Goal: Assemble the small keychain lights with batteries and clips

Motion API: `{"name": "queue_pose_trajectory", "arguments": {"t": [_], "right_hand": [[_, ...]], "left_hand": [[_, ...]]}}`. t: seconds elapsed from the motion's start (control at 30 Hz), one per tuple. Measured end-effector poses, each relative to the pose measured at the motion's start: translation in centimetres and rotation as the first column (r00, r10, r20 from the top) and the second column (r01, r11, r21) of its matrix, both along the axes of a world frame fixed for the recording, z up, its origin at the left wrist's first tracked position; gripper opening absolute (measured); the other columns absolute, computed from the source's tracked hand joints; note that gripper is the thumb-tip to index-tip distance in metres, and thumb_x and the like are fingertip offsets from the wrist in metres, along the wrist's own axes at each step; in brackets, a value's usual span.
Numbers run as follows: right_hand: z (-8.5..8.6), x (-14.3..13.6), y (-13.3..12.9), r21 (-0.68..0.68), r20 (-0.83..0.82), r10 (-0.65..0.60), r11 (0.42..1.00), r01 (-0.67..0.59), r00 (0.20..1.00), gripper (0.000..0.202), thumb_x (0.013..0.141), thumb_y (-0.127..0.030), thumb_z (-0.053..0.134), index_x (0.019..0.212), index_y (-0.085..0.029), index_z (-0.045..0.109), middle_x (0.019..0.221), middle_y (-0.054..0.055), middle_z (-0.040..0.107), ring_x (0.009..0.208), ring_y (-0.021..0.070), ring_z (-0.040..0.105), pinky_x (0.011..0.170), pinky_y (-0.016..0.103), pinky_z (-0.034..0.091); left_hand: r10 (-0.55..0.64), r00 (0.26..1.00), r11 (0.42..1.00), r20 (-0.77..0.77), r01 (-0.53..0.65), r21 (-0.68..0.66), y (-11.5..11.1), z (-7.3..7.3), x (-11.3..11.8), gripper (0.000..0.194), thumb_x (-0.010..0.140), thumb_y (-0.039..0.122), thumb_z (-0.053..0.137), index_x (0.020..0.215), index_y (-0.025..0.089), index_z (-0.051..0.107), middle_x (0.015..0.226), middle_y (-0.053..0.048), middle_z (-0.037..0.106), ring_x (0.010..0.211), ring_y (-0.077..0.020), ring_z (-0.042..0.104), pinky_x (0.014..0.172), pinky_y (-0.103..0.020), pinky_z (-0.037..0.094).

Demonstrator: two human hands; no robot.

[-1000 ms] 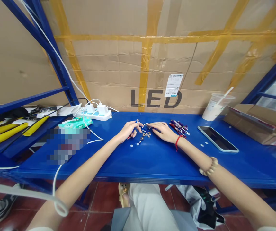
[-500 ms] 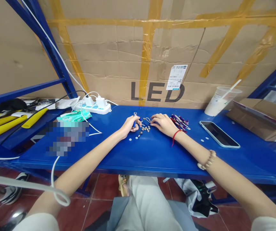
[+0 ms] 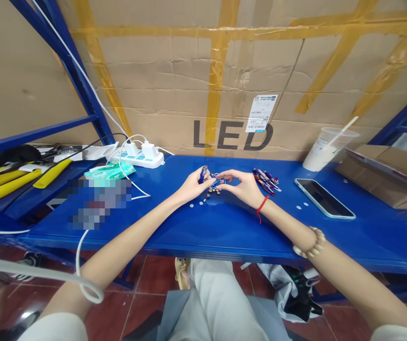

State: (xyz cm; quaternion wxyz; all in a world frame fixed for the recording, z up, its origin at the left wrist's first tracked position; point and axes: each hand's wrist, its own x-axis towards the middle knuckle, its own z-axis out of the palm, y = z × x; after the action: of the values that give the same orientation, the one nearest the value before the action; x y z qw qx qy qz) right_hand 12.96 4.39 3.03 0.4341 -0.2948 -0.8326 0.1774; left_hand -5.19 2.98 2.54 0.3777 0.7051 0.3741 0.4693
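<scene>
My left hand [image 3: 194, 184] is closed around a small blue piece with a metal end [image 3: 203, 175], held upright over the blue table. From the right, my right hand [image 3: 243, 187] curves in with thumb and fingertips pinched on a blue carabiner-like clip [image 3: 218, 182]. The two hands nearly meet there, and whether the clip touches the left fingers is hard to see. Just below lie several small round metal pieces [image 3: 212, 192], partly hidden by the fingers. Beyond my right wrist is a pile of purple and red clip-like pieces [image 3: 266, 181].
A phone [image 3: 324, 198], a drink cup with a straw [image 3: 319, 154] and an open cardboard box [image 3: 384, 175] are on the right. On the left are a power strip [image 3: 142, 158] with white cables and a green packet [image 3: 113, 170]. A large carton [image 3: 175, 94] stands behind.
My right hand has moved left from beside the purple and red pile and now pinches the blue clip near my left hand. The left hand has turned slightly, still holding the blue piece.
</scene>
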Motion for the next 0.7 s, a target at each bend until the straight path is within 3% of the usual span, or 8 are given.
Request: {"name": "queue_pose_trajectory", "arguments": {"t": [0.1, 0.2, 0.33, 0.53, 0.7], "right_hand": [[0.1, 0.0, 0.0, -0.022, -0.010, 0.008, 1.000, -0.008, 1.000, 0.034, 0.070, -0.046, 0.067, 0.089, -0.018, 0.068, 0.084, 0.005, 0.070, 0.073, 0.0171, 0.063, 0.066, 0.029, 0.051], [0.2, 0.2, 0.1, -0.011, 0.009, 0.079, 0.997, -0.079, 0.997, 0.034, 0.073, -0.045, 0.064, 0.091, -0.017, 0.069, 0.087, 0.006, 0.069, 0.071, 0.0161, 0.062, 0.063, 0.028, 0.052], [0.3, 0.5, 0.4, 0.137, 0.137, 0.100, 0.983, -0.119, 0.986, 0.032, 0.079, -0.042, 0.059, 0.098, -0.018, 0.068, 0.093, 0.008, 0.068, 0.082, 0.0178, 0.063, 0.074, 0.031, 0.052], [0.4, 0.6, 0.3, 0.304, 0.367, -0.044, 0.950, -0.075, 0.929, 0.031, 0.084, -0.037, 0.053, 0.106, -0.020, 0.066, 0.094, 0.008, 0.068, 0.086, 0.0213, 0.061, 0.079, 0.036, 0.050], [0.3, 0.8, 0.2, 0.264, 0.392, -0.067, 0.964, -0.042, 0.917, 0.036, 0.082, -0.032, 0.055, 0.116, -0.021, 0.061, 0.097, 0.009, 0.067, 0.089, 0.0213, 0.062, 0.081, 0.034, 0.050]], "left_hand": [[0.021, 0.991, 0.995, -0.133, -0.008, 0.099, -0.1, 0.0, -0.1, 0.025, 0.079, 0.032, 0.055, 0.070, 0.018, 0.035, 0.066, 0.003, 0.048, 0.064, -0.0095, 0.046, 0.064, -0.023, 0.038], [0.045, 0.987, 0.988, -0.152, -0.022, 0.151, -0.1, 0.2, -0.1, 0.024, 0.079, 0.029, 0.053, 0.069, 0.019, 0.034, 0.067, 0.003, 0.045, 0.064, -0.0097, 0.044, 0.065, -0.023, 0.037], [0.065, 0.990, 0.987, -0.125, -0.045, 0.157, 0.0, 0.2, -0.2, 0.023, 0.079, 0.025, 0.052, 0.070, 0.019, 0.032, 0.068, 0.003, 0.045, 0.064, -0.0081, 0.041, 0.066, -0.022, 0.036], [0.052, 0.998, 0.998, -0.042, -0.050, 0.039, -0.2, -0.1, 0.2, 0.024, 0.078, 0.026, 0.054, 0.071, 0.019, 0.032, 0.064, 0.005, 0.043, 0.056, -0.0056, 0.041, 0.058, -0.020, 0.036], [-0.009, 0.996, 0.991, 0.091, 0.021, -0.132, -0.5, 0.0, 0.8, 0.030, 0.080, 0.033, 0.055, 0.072, 0.020, 0.029, 0.057, 0.008, 0.038, 0.046, -0.0037, 0.041, 0.048, -0.018, 0.033]]}}
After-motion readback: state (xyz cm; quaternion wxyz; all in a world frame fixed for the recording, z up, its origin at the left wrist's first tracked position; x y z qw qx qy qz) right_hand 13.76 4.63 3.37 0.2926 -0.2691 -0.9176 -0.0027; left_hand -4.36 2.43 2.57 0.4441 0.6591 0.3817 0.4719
